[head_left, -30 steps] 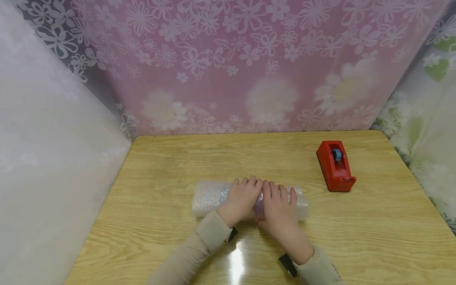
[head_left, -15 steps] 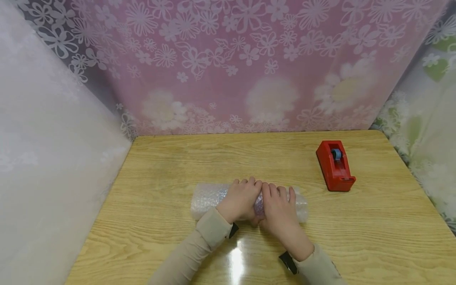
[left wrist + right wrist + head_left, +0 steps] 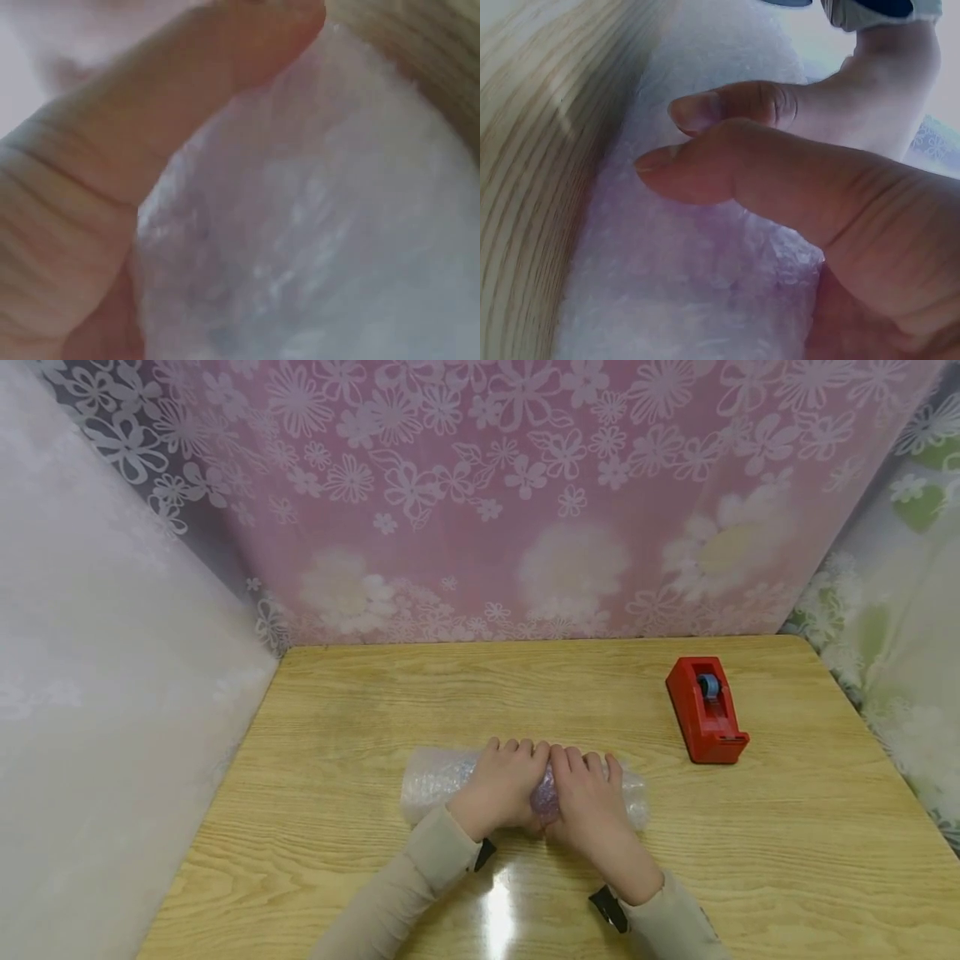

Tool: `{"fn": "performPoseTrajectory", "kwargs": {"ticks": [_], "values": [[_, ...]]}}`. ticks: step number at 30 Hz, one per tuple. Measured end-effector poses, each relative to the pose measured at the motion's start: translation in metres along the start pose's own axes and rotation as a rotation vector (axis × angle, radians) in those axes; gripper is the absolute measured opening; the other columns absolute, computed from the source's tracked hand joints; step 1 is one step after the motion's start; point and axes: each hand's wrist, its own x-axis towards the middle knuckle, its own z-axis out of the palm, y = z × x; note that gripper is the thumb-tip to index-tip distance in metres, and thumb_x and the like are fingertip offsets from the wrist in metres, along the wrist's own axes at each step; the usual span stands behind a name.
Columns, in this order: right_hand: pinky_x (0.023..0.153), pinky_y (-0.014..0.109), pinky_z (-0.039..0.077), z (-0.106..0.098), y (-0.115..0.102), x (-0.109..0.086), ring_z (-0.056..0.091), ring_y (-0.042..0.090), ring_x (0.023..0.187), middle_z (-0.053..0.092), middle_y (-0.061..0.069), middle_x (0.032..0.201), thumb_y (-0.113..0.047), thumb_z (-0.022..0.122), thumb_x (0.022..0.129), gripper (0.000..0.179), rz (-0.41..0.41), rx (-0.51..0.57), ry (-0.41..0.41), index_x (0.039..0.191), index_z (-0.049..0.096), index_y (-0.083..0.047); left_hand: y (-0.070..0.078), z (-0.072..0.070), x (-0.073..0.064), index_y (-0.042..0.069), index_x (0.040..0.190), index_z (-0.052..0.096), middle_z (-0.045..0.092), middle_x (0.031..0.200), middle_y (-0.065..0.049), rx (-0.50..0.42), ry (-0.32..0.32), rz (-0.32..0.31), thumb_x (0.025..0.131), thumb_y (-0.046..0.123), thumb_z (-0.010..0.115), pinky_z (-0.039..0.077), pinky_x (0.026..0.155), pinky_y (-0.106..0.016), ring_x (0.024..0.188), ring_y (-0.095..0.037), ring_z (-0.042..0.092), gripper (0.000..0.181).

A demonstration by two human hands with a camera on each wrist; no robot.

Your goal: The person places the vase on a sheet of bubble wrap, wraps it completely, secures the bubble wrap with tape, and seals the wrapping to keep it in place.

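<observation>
A roll of clear bubble wrap (image 3: 435, 777) lies crosswise on the wooden table, with something purplish and bluish showing through its layers. My left hand (image 3: 504, 783) grips the roll left of its middle, fingers over the far side and thumb along the near side. Right beside it, my right hand (image 3: 592, 797) holds the roll the same way. In the right wrist view both thumbs meet on the bubble wrap (image 3: 697, 262), close above the tabletop. The left wrist view has the left thumb (image 3: 150, 127) pressed along the wrap. What is inside stays hidden by the layers.
A red tape dispenser (image 3: 701, 710) with a small roll of tape stands at the back right of the wooden table (image 3: 337, 702). Pink flowered cloth (image 3: 465, 527) hangs behind the table, and pale cloth (image 3: 112, 693) closes off the left side.
The bubble wrap roll and both hands have shifted very slightly toward the person. The grip of both hands stays on the roll, and the tape dispenser has not moved.
</observation>
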Motion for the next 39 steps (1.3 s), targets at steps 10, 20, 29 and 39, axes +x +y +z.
{"fn": "performPoseTrajectory", "kwargs": {"ticks": [10, 20, 29, 39], "values": [[0.1, 0.068, 0.029, -0.001, 0.003, 0.002, 0.052, 0.043, 0.108, 0.059, 0.018, 0.12, -0.039, 0.096, 0.049, 0.1, -0.011, 0.002, 0.014, 0.13, 0.051, 0.0, 0.012, 0.006, -0.01, 0.01, 0.13, 0.051, 0.061, 0.112, -0.003, 0.107, 0.194, -0.054, 0.05, 0.068, 0.087, 0.046, 0.088, -0.045, 0.098, -0.022, 0.059, 0.105], [0.104, 0.071, 0.021, -0.004, 0.002, 0.001, 0.046, 0.046, 0.117, 0.054, 0.022, 0.13, -0.036, 0.095, 0.055, 0.106, 0.036, 0.033, -0.064, 0.139, 0.043, 0.004, 0.01, 0.012, -0.005, 0.011, 0.131, 0.052, 0.061, 0.109, -0.003, 0.088, 0.198, -0.05, 0.048, 0.069, 0.086, 0.046, 0.081, -0.041, 0.096, -0.02, 0.059, 0.107], [0.104, 0.073, 0.018, -0.005, 0.002, 0.0, 0.044, 0.047, 0.12, 0.052, 0.023, 0.133, -0.028, 0.095, 0.057, 0.104, 0.03, 0.04, -0.069, 0.14, 0.041, 0.003, 0.005, 0.008, 0.0, 0.012, 0.136, 0.05, 0.061, 0.117, -0.005, 0.054, 0.102, -0.034, 0.047, 0.072, 0.086, 0.048, 0.086, -0.043, 0.103, -0.022, 0.059, 0.113], [0.104, 0.073, 0.019, -0.008, 0.001, -0.001, 0.047, 0.045, 0.118, 0.055, 0.021, 0.13, -0.033, 0.096, 0.056, 0.102, 0.019, 0.036, -0.075, 0.138, 0.045, 0.002, 0.003, 0.001, 0.001, 0.014, 0.139, 0.049, 0.06, 0.122, -0.006, -0.018, 0.013, -0.026, 0.051, 0.069, 0.085, 0.046, 0.095, -0.048, 0.11, -0.025, 0.058, 0.11]]}}
